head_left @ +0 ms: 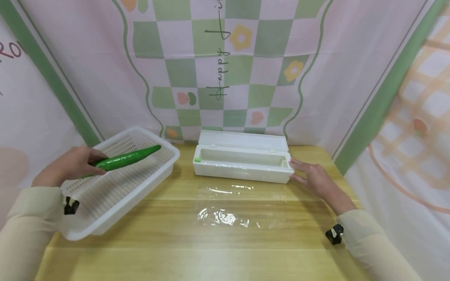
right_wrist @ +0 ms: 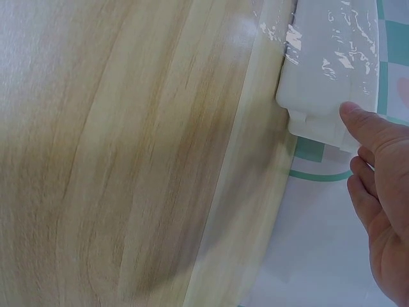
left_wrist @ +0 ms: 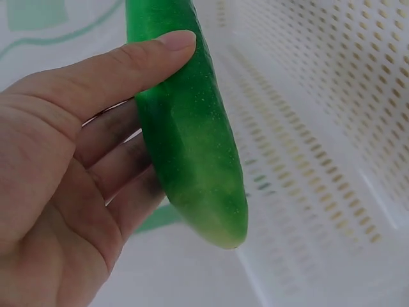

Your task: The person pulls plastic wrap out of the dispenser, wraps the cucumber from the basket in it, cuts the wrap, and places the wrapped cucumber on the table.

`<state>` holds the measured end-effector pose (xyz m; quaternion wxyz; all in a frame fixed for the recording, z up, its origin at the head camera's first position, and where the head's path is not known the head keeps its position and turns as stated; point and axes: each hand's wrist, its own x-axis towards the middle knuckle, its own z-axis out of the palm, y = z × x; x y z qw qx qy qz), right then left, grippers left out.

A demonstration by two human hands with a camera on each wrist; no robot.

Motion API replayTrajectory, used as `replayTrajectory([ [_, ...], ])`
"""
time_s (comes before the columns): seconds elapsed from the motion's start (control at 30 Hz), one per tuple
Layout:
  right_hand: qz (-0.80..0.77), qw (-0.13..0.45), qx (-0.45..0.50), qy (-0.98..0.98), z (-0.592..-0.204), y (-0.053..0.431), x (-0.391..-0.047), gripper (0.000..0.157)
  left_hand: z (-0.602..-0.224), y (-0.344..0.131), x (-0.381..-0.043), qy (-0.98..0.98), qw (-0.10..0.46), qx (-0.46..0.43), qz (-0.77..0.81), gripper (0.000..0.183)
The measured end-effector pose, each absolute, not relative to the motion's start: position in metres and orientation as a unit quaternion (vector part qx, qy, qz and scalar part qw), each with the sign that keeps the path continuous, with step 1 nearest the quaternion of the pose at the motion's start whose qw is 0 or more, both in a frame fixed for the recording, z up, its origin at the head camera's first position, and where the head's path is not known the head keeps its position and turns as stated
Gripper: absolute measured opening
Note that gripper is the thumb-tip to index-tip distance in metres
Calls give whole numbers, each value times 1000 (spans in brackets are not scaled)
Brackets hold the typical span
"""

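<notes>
In the head view my left hand (head_left: 79,166) grips a green cucumber (head_left: 131,159) near one end, over the white slotted basket (head_left: 119,216). In the left wrist view the thumb lies across the cucumber (left_wrist: 192,147), the fingers behind it, and its pale rounded end points down. A long white cling film dispenser (head_left: 242,174) stands at the table's back with its lid (head_left: 242,140) raised. Clear cling film (head_left: 225,216) stretches from its front onto the table. My right hand (head_left: 313,177) touches the dispenser's right end, thumb at the near corner, fingers extended.
The wooden table (head_left: 211,261) ends against a checked fabric backdrop (head_left: 225,70). Fabric walls (head_left: 386,128) close in both sides. A small green piece (head_left: 197,159) sits at the dispenser's left end. The basket's outer side hangs close to the left wall.
</notes>
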<state>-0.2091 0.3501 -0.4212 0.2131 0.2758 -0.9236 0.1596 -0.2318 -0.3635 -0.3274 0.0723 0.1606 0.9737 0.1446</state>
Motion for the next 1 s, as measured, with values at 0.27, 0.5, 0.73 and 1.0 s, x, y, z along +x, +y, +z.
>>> replayTrajectory([
  [0.27, 156, 201, 267, -930, -418, 347, -209, 51, -307, -345, -222, 972, 35, 189, 133, 50],
  [0.5, 152, 184, 257, -936, -416, 348, -208, 51, -293, -319, -218, 967, 35, 211, 137, 47],
  [0.73, 148, 182, 252, -939, -415, 350, -207, 52, -285, -284, -219, 958, 15, 248, 141, 42],
  [1.0, 149, 189, 256, -936, -418, 349, -209, 52, -278, -246, -220, 946, 8, 290, 146, 38],
])
